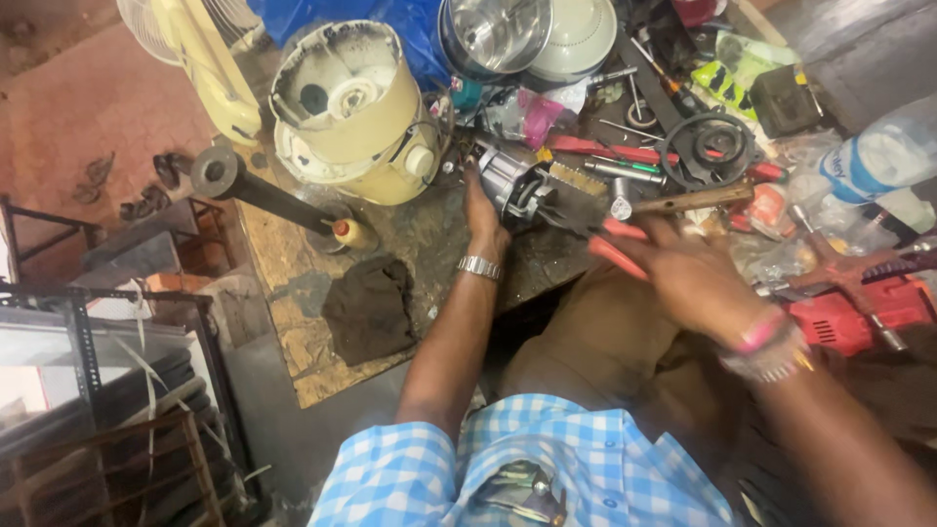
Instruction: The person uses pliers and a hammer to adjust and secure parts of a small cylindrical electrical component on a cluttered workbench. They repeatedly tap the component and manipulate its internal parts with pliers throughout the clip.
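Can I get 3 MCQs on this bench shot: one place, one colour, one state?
1. Where is the dark cloth? A on the wooden bench top B on the fan C in the steel pot
2. Colour of the pliers' handles? A blue B red C yellow
3. The left hand is: A empty, raised B on the small motor C holding the bottle

Answers: 1 A, it lies flat on the board; 2 B, red shows at the right hand; 3 B, fingers rest against the motor.

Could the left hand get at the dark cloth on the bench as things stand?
Probably yes, once freed: the left hand holds the small motor, and the dark cloth lies uncovered beside that forearm, with nothing between them.
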